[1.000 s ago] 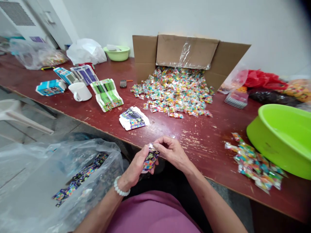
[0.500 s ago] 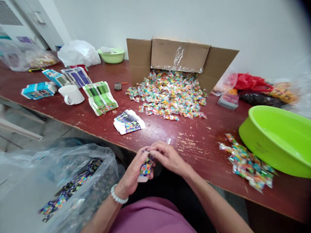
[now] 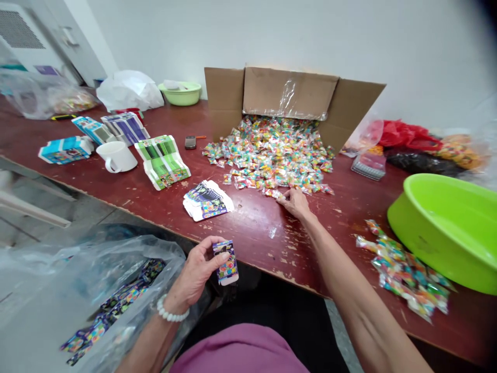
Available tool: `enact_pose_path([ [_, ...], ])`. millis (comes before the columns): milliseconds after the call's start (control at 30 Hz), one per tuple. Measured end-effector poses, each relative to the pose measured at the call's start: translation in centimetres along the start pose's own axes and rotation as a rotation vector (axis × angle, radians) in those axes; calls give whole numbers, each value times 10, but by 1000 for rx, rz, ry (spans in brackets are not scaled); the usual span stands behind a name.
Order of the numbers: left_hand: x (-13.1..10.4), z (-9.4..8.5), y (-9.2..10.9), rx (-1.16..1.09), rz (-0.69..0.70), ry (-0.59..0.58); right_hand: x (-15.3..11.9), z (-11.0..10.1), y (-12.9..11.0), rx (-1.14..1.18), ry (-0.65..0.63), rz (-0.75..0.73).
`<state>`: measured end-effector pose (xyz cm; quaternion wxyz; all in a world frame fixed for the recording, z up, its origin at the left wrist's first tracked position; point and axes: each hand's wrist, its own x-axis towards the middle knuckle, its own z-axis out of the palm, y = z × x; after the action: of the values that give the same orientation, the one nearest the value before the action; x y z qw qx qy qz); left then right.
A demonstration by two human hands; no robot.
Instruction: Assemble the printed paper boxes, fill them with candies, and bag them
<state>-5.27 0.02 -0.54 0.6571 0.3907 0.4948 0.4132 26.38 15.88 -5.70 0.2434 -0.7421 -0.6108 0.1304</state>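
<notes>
My left hand (image 3: 200, 269) grips a small dark printed box (image 3: 226, 264) in front of the table edge, thumb across its face and a white flap at its lower end. My right hand (image 3: 295, 203) reaches over the table, its fingertips pinched on a wrapped candy (image 3: 273, 194) at the front edge of the candy pile (image 3: 279, 150). The pile spreads out from an open cardboard box (image 3: 289, 93). Flattened dark printed cartons (image 3: 208, 201) lie left of my right hand on the red table (image 3: 256, 238).
A green basin (image 3: 446, 233) stands at the right beside loose candies (image 3: 407, 274). Green cartons (image 3: 163, 161), a white mug (image 3: 117, 156) and blue boxes (image 3: 66, 149) are on the left. A clear bag (image 3: 50, 290) with dark printed boxes sits at lower left.
My right hand has left the small box and moved forward to the candy pile. My left hand, still holding the box, has shifted slightly left.
</notes>
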Motion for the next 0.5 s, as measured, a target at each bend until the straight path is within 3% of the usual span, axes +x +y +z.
enact_pose_path([
  [167, 6, -4, 9, 18, 38, 81, -31, -12, -6, 198, -8, 50],
  [300, 9, -3, 6, -57, 66, 177, -90, -22, -32, 415, -122, 4],
  [400, 6, 2, 4, -184, 51, 193, -140, -26, -56, 772, -341, -49],
  [500, -1, 7, 5, -258, 6, 132, -171, -28, -73, 798, -302, -180],
])
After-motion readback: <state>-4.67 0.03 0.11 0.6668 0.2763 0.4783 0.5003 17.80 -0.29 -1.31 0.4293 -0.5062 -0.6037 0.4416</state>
